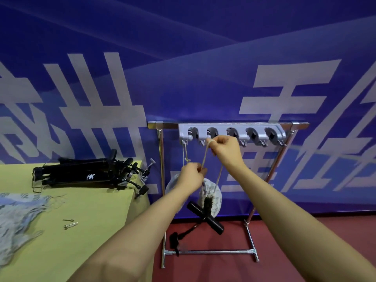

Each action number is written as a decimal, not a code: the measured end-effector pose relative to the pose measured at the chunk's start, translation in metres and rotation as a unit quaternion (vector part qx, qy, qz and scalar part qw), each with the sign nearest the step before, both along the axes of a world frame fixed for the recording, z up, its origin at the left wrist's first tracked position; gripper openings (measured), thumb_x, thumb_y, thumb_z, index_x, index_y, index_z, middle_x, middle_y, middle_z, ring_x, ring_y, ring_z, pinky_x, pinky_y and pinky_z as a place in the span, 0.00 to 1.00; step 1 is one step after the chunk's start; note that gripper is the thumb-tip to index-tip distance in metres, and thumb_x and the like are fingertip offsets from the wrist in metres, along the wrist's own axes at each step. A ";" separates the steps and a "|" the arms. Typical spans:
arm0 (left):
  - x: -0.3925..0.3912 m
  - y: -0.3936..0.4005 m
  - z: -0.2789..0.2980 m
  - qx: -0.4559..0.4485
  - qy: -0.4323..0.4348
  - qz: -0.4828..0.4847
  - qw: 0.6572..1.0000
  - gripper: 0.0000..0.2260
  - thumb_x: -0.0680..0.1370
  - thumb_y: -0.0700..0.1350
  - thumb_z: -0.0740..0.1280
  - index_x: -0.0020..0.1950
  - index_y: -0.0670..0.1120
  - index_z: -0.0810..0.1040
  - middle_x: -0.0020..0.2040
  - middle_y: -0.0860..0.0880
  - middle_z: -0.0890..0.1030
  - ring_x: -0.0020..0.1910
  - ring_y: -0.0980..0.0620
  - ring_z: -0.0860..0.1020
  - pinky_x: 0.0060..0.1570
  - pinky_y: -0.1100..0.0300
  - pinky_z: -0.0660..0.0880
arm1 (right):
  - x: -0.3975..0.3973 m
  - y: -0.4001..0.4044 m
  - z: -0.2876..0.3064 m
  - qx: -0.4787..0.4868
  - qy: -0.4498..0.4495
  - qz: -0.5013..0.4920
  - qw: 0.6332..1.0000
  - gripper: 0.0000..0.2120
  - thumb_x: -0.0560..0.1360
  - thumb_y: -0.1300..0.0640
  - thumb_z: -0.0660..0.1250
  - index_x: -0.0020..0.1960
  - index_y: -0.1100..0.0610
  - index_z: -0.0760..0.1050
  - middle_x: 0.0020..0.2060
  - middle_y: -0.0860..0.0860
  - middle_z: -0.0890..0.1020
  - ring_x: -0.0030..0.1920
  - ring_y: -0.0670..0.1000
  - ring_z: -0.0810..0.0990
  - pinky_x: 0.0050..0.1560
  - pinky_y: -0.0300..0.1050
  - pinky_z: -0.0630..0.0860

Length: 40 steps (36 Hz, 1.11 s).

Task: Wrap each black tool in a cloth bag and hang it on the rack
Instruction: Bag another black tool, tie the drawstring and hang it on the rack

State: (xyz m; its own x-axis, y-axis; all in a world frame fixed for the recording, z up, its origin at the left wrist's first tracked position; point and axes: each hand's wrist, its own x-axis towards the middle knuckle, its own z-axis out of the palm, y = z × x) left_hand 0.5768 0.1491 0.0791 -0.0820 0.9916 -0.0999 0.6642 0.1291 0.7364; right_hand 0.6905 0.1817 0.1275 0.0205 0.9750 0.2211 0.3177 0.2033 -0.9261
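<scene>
While the black T-shaped tool (205, 217) hangs half inside the white patterned cloth bag (211, 195), below the grey plastic holder strip (232, 133) of the metal rack (227, 125), you've got both hands on the bag's pale drawstring cord (205, 157). Your right hand (227, 148) is up just under the strip, near its second slot from the left, fingers curled and pinching the top of the cord loop. Your left hand (192, 176) is lower, between the strip and the bag, fingers closed round the cord just above the bag mouth. The tool's crossbar and handle stick out below the bag, tilted; a black strap (176, 240) trails from it down toward the rack's bottom bar. A second white cloth bag (172, 183) hangs from the leftmost hook under the strip, mostly hidden behind your left wrist. Left of the rack, the yellow-green table (91, 220) carries a pile of black folded tools (85, 174) at its far edge, a heap of pale cloth bags (18, 216) at the near left, and two small metal screws (70, 223) between them. Behind the rack: blue banner (203, 58) with large white characters. Under it: red floor (284, 251).
</scene>
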 end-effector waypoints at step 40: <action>0.003 0.068 -0.015 0.072 -0.140 0.057 0.986 0.13 0.78 0.42 0.64 0.33 0.49 0.76 0.36 0.44 0.83 0.39 0.43 0.81 0.45 0.49 0.78 | 0.016 0.056 -0.053 -0.083 -0.014 0.037 0.996 0.05 0.77 0.62 0.61 0.45 0.62 0.75 0.29 0.50 0.69 0.30 0.49 0.65 0.33 0.44 0.64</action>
State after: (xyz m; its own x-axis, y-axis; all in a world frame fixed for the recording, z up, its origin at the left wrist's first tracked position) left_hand 0.5801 0.2169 0.0636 -0.1832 0.9831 0.0069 0.4191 0.0717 0.9051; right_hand 0.7061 0.2373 0.0742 -0.0572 0.9968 0.0558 0.3328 0.0718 -0.9403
